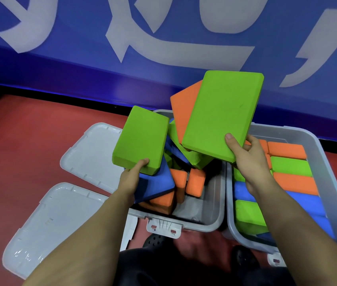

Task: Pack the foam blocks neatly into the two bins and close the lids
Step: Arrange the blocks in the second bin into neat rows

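Left hand: grips the near end of a green foam block, thumb on top and fingers beneath, with a blue block pressed under the same grip — both are lifted above the left bin.
Right hand: pinches the near edge of a larger-looking green block, thumb on its top face; an orange block stands tilted just behind it, and whether the hand also holds that one I cannot tell.
Left bin: a loose jumble — orange, green and blue blocks lean on one another at angles, with bare floor showing at the near right.
Right bin: blocks lie flat in tidy rows, orange, green and blue side by side, and it looks close to full.
Lids: two grey lids lie on the red floor, left of the bins, one overlapping the other.
Step in hand: likely lifting blocks clear of the jumble to re-lay them in order.
Doing it well: clear the leaning blocks first, then set each block flat against a wall, long sides touching, so rows match the right bin.
Risk: blocks left tilted or above the rim would likely stop the lid seating.
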